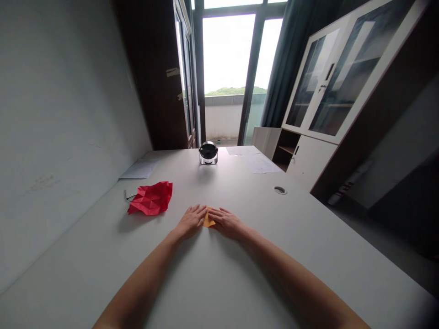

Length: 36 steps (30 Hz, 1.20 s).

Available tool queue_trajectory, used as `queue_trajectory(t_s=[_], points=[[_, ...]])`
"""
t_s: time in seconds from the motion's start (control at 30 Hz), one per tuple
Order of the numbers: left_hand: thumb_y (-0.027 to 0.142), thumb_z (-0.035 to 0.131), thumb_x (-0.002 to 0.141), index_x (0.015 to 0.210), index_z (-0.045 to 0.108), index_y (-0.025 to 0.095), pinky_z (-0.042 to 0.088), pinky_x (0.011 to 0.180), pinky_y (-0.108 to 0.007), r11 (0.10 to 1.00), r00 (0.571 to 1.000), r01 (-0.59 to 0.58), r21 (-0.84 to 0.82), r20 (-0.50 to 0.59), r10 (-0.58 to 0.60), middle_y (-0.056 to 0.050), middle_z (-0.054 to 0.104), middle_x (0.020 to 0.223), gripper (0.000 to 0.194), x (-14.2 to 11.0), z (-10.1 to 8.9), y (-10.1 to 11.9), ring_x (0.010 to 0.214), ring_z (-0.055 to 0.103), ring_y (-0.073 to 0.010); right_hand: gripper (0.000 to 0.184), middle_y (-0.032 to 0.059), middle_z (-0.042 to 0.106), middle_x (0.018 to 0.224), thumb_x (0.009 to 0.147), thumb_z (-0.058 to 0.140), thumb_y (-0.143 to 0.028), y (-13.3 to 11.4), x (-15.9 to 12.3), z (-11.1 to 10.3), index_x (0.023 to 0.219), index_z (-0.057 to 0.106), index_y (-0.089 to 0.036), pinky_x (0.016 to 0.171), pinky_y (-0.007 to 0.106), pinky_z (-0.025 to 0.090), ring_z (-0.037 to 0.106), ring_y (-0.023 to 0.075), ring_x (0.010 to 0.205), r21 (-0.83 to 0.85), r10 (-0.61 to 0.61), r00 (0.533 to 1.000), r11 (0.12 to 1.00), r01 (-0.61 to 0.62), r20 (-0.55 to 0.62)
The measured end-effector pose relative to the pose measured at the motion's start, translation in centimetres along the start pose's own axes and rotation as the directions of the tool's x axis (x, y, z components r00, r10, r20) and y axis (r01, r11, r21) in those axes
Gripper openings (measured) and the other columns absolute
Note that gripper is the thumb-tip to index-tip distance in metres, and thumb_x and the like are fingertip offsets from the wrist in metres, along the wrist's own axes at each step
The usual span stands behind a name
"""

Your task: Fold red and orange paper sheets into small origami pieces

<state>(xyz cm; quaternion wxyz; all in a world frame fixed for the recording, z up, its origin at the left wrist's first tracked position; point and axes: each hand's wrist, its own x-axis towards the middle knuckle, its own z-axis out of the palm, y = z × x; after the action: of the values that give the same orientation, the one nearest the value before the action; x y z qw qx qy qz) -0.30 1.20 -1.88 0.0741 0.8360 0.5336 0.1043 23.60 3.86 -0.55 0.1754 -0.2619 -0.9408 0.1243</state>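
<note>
A small piece of folded orange paper (pixel 208 222) lies on the white table between my two hands, partly hidden beneath the fingers. My left hand (pixel 191 221) rests palm down at its left edge, fingers stretched out and lying flat. From the other side my right hand (pixel 226 222) reaches over the paper, its fingers also extended and its fingertips on the top. Both thumbs are hard to make out. To the left of my hands sits a creased sheet of red paper (pixel 151 199), with a thin dark cord (pixel 129 198) at its left side.
A round black and silver device on a stand (pixel 208 153) is at the table's far end. White sheets (pixel 259 163) lie at the back right, others (pixel 140 169) by the left wall. A cable hole (pixel 280 190) is set in the tabletop (pixel 206 283). Cabinets (pixel 317 87) stand at right.
</note>
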Motion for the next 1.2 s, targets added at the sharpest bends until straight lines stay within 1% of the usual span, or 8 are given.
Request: queue_trajectory(t_s=[0.23, 0.33, 0.47, 0.7, 0.87, 0.97, 1.1, 1.2], points=[[0.036, 0.036, 0.098, 0.156, 0.033, 0.027, 0.019, 0.122, -0.050, 0.998, 0.997, 0.058, 0.037, 0.047, -0.060, -0.001, 0.027, 0.163, 0.058, 0.0, 0.0, -0.1, 0.151, 0.022, -0.0274, 0.077, 0.0136, 0.020, 0.163, 0.098, 0.033, -0.065, 0.5, -0.8, -0.8, 0.158, 0.028, -0.016, 0.124, 0.050, 0.010, 0.016, 0.0294, 0.152, -0.092, 0.229, 0.962, 0.972, -0.216, 0.152], [0.037, 0.034, 0.099, 0.157, 0.030, 0.027, 0.018, 0.122, -0.050, 0.997, 0.998, 0.059, 0.048, 0.035, -0.061, 0.001, 0.027, 0.164, 0.059, -0.1, 0.2, 0.0, 0.151, 0.021, -0.0274, 0.079, 0.0109, 0.015, 0.164, 0.099, 0.028, -0.067, -0.4, -0.9, -1.0, 0.160, 0.022, -0.017, 0.124, 0.047, 0.004, 0.010, 0.0272, 0.153, -0.073, 0.205, 0.960, 0.978, -0.194, 0.191], [0.038, 0.034, 0.099, 0.157, 0.031, 0.028, 0.018, 0.122, -0.050, 0.997, 0.997, 0.071, 0.040, 0.015, -0.072, 0.000, 0.028, 0.163, 0.058, -0.2, 0.4, 0.1, 0.151, 0.022, -0.0283, 0.077, 0.0082, 0.016, 0.165, 0.099, 0.029, -0.065, -0.8, -0.8, -0.8, 0.160, 0.018, -0.020, 0.124, 0.044, 0.004, 0.012, 0.0248, 0.153, -0.016, 0.143, 0.965, 0.990, -0.142, 0.219], [0.038, 0.035, 0.100, 0.155, 0.034, 0.029, 0.017, 0.121, -0.055, 0.999, 0.999, 0.052, 0.004, 0.010, -0.052, 0.000, 0.030, 0.163, 0.056, -0.2, 0.4, 0.2, 0.151, 0.021, -0.0292, 0.079, 0.0126, 0.016, 0.164, 0.099, 0.027, -0.068, 1.7, -1.5, -1.3, 0.159, 0.024, -0.016, 0.124, 0.048, 0.006, 0.013, 0.0286, 0.153, -0.066, 0.300, 0.939, 0.954, -0.293, 0.168], [0.039, 0.036, 0.100, 0.155, 0.034, 0.030, 0.016, 0.121, -0.057, 0.998, 0.998, 0.056, -0.012, 0.034, -0.056, -0.002, 0.029, 0.163, 0.056, -0.2, 0.2, 0.3, 0.151, 0.020, -0.0300, 0.073, 0.0087, 0.018, 0.164, 0.100, 0.029, -0.064, 0.8, -1.2, -0.8, 0.159, 0.023, -0.022, 0.124, 0.048, 0.006, 0.013, 0.0259, 0.153, -0.020, 0.187, 0.967, 0.982, -0.187, 0.173], [0.049, 0.037, 0.099, 0.156, 0.031, 0.029, 0.014, 0.121, -0.056, 0.998, 0.996, 0.062, -0.028, 0.061, -0.060, -0.004, 0.027, 0.163, 0.061, -0.3, -0.4, 0.6, 0.152, 0.019, -0.0308, 0.071, 0.0066, 0.021, 0.164, 0.100, 0.030, -0.064, 0.4, -1.0, -0.7, 0.159, 0.024, -0.025, 0.124, 0.048, 0.008, 0.015, 0.0257, 0.153, 0.024, 0.157, 0.970, 0.986, -0.165, 0.188], [0.061, 0.039, 0.095, 0.157, 0.028, 0.030, 0.009, 0.122, -0.056, 0.996, 0.993, 0.057, -0.068, 0.107, -0.050, -0.003, 0.022, 0.165, 0.070, -0.7, -1.4, 0.9, 0.153, 0.014, -0.0320, 0.081, 0.0118, 0.021, 0.163, 0.095, 0.041, -0.069, 1.2, -1.3, -1.2, 0.158, 0.028, -0.021, 0.124, 0.050, 0.008, 0.016, 0.0291, 0.152, 0.008, 0.214, 0.963, 0.976, -0.218, 0.162], [0.065, 0.048, 0.089, 0.157, 0.028, 0.033, 0.006, 0.122, -0.057, 0.994, 0.989, 0.042, -0.098, 0.144, -0.028, -0.001, 0.018, 0.166, 0.077, -0.8, -2.0, 0.9, 0.153, 0.010, -0.0340, 0.090, 0.0143, 0.021, 0.163, 0.089, 0.050, -0.070, 1.9, -1.6, -1.5, 0.159, 0.026, -0.018, 0.124, 0.050, 0.010, 0.018, 0.0299, 0.152, 0.011, 0.199, 0.967, 0.979, -0.203, 0.157]])
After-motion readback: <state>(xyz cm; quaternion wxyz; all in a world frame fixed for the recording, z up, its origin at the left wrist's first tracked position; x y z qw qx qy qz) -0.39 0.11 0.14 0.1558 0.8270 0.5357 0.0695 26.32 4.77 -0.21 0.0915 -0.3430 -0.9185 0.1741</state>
